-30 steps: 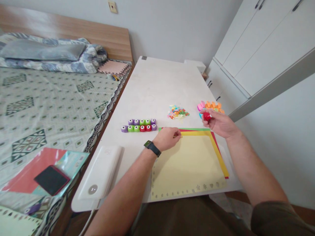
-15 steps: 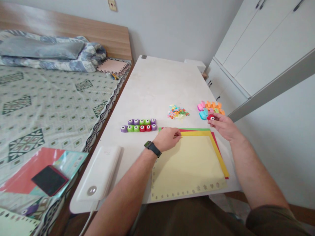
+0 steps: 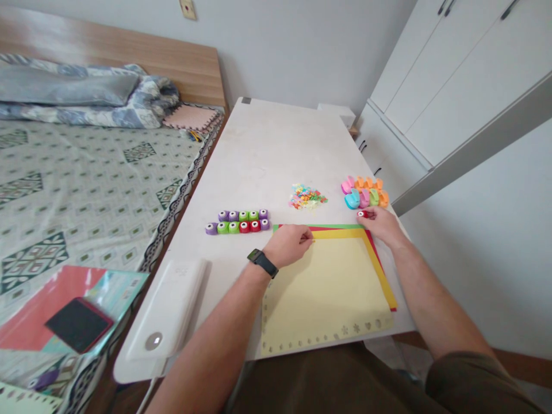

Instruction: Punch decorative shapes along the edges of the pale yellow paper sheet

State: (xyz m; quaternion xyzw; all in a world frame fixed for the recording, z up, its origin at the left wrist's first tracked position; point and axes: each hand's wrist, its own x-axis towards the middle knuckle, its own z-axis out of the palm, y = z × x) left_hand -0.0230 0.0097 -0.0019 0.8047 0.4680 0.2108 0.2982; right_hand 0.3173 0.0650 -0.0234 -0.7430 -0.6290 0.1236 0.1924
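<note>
Overall, a bed with a patterned grey-green cover [image 3: 86, 172] runs along the left side of a long white table [image 3: 276, 149], and a white cabinet [image 3: 457, 75] stands to the right. At the bed's edge, a black slate-like device [image 3: 78, 325] rests on red and teal paper sheets [image 3: 64, 293]. On the table's near left lies a white oblong device [image 3: 166, 307] with a cable.

Near the table's edge, a yellow sheet [image 3: 328, 293] with a punched border of small shapes lies on top of a red sheet [image 3: 376, 256] and a green sheet [image 3: 319, 226], their top and right edges offset. Beyond the stack: a double row of craft punches [image 3: 237, 222] in purple, green and red, a loose pile of colored paper cutouts [image 3: 307, 197], and a cluster of pink, teal and orange punches [image 3: 364, 192].

Right hand [image 3: 382, 224]: narrow grip, holding a small red craft punch [image 3: 362, 214] just above the stack's top right corner. Left hand [image 3: 287, 245]: fingers drawn together at the yellow sheet's top edge; cannot tell if pinching it. Black smartwatch [image 3: 263, 263] on left wrist.
</note>
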